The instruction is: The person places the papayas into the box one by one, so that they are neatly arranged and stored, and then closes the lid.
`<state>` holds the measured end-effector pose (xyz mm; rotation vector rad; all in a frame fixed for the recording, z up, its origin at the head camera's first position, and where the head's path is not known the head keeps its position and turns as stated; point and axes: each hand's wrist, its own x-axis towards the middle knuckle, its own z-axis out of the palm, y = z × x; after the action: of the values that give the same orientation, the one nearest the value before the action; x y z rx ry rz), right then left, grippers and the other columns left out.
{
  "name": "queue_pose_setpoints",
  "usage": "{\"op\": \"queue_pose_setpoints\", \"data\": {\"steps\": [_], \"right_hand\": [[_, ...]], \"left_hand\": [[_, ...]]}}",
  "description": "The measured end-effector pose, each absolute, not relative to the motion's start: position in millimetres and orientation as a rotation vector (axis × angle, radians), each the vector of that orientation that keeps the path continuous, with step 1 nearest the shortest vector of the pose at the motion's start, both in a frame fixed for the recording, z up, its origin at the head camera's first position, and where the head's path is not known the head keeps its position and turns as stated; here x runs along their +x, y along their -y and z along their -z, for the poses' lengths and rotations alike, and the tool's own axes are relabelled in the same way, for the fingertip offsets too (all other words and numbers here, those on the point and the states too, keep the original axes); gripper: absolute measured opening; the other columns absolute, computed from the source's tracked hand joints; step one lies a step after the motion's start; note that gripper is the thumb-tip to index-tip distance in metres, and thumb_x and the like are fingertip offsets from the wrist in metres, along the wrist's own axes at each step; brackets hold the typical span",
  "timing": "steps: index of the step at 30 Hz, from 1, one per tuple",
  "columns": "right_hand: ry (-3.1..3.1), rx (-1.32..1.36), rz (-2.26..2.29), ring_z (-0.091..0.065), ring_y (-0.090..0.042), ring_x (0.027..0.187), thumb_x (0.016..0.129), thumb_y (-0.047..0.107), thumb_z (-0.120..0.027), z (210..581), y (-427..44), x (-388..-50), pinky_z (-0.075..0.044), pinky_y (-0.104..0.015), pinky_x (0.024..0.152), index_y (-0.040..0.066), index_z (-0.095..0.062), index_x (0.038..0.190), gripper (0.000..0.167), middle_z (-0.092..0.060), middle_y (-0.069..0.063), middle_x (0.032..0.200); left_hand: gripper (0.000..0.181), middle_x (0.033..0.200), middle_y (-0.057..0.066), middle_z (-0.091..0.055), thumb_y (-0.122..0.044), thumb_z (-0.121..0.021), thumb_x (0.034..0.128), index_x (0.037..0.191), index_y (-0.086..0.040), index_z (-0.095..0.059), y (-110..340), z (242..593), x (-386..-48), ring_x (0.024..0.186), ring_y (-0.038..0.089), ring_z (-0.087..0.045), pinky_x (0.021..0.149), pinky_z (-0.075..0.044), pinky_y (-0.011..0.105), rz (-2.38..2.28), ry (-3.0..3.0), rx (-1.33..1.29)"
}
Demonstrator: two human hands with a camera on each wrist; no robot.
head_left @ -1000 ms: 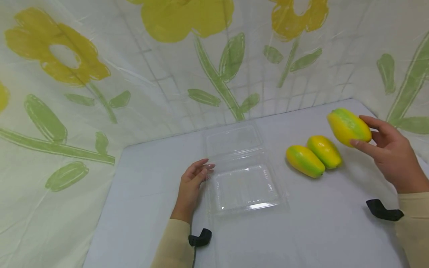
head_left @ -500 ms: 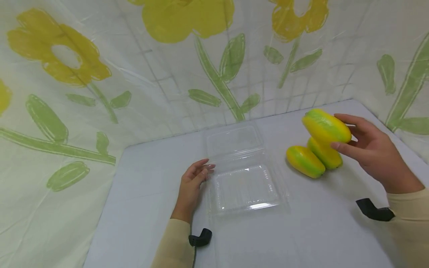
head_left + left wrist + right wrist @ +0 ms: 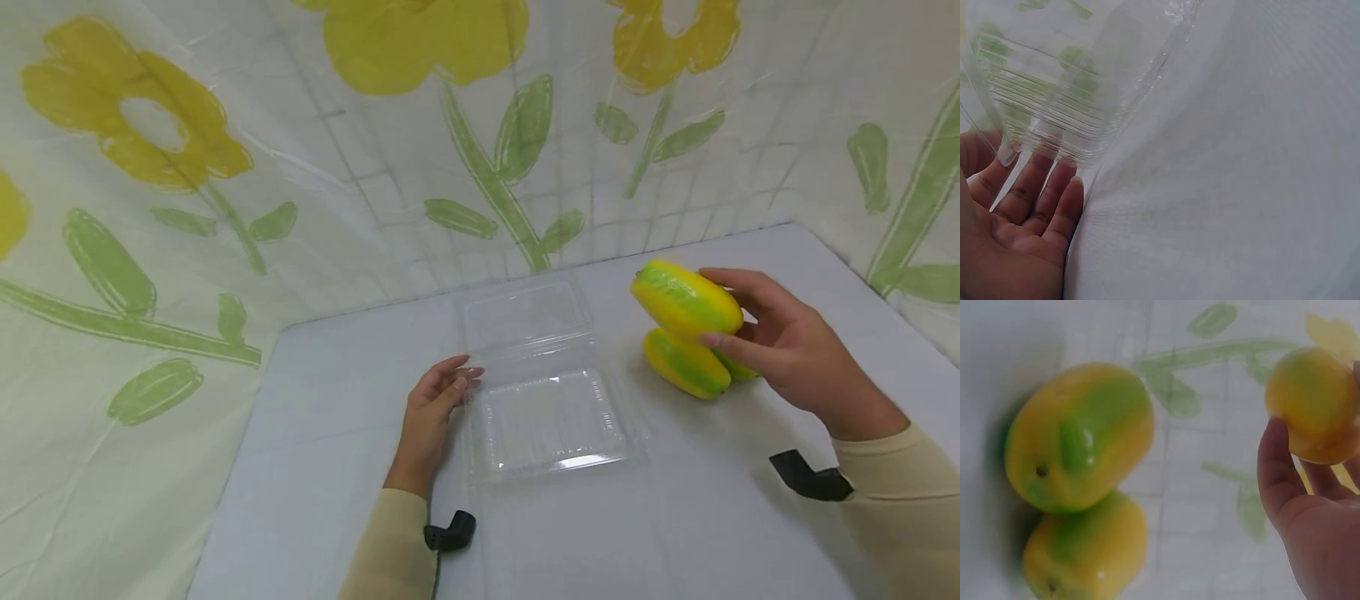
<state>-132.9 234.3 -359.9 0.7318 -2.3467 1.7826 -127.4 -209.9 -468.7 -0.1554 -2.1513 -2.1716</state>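
My right hand [image 3: 798, 354] grips a yellow-green papaya [image 3: 682, 300] by its near end, thumb below and fingers above, and holds it off the table. Under it in the head view, a second papaya [image 3: 684, 371] and a third papaya [image 3: 742, 372] lie side by side, the third mostly hidden. In the right wrist view, the lying pair shows large at left, apart from the held papaya [image 3: 1313, 406]. My left hand [image 3: 427, 421] pinches the left edge of a clear plastic container [image 3: 588, 461], its hinged lid [image 3: 525, 312] lying back open; the left wrist view shows the container's ribbed side [image 3: 1054, 115].
The white-covered table [image 3: 337, 392] ends at a wall hung with a flower-patterned sheet [image 3: 360, 167]. A black wrist device sits on each forearm, the left device [image 3: 450, 532] and the right device [image 3: 810, 477].
My right hand has carried the papaya leftward and slightly down, from beyond the lying papayas to over them. The left hand and the container have stayed in place.
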Motion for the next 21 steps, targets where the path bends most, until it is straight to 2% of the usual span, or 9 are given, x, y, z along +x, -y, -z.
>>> {"op": "queue_pose_setpoints", "data": {"steps": [3, 9, 16, 21], "right_hand": [[2.324, 0.779, -1.818, -0.065, -0.025, 0.115, 0.096, -0.020, -0.068, 360.9, -227.4, -132.3, -0.054, -0.021, 0.096, 0.003, -0.049, 0.160, 0.071, -0.054, -0.018, 0.143], [2.346, 0.834, -1.724, -0.060, -0.022, 0.118, 0.095, -0.019, -0.071, 364.3, -211.6, -130.1, -0.051, -0.019, 0.099, 0.006, -0.050, 0.160, 0.073, -0.056, -0.011, 0.145], [2.340, 0.945, -1.701, -0.057, -0.023, 0.118, 0.095, -0.017, -0.072, 366.3, -195.9, -128.3, -0.054, -0.021, 0.093, 0.008, -0.052, 0.160, 0.072, -0.055, -0.009, 0.147], [2.347, 1.015, -1.665, -0.057, -0.024, 0.120, 0.094, -0.014, -0.075, 369.4, -185.4, -128.0, -0.055, -0.023, 0.094, 0.012, -0.053, 0.159, 0.073, -0.056, -0.006, 0.149]], "left_hand": [[0.036, 0.130, 0.019, -0.074, -0.011, -0.064, 0.1093, 0.144, -0.002, -0.065, 209.9, 468.9, -127.8, 0.119, 0.032, -0.070, 0.089, -0.053, 0.030, 2.169, 2.150, -0.159], [0.037, 0.130, 0.018, -0.074, -0.011, -0.064, 0.1095, 0.145, 0.000, -0.064, 211.1, 471.2, -129.4, 0.119, 0.031, -0.070, 0.089, -0.053, 0.029, 2.163, 2.156, -0.171], [0.037, 0.129, 0.017, -0.075, -0.012, -0.064, 0.1094, 0.145, -0.001, -0.065, 211.4, 470.9, -129.1, 0.119, 0.031, -0.069, 0.089, -0.053, 0.029, 2.155, 2.165, -0.164], [0.038, 0.129, 0.018, -0.075, -0.012, -0.065, 0.1092, 0.145, 0.000, -0.064, 210.9, 469.4, -128.6, 0.119, 0.031, -0.069, 0.089, -0.053, 0.029, 2.156, 2.169, -0.156]]}}
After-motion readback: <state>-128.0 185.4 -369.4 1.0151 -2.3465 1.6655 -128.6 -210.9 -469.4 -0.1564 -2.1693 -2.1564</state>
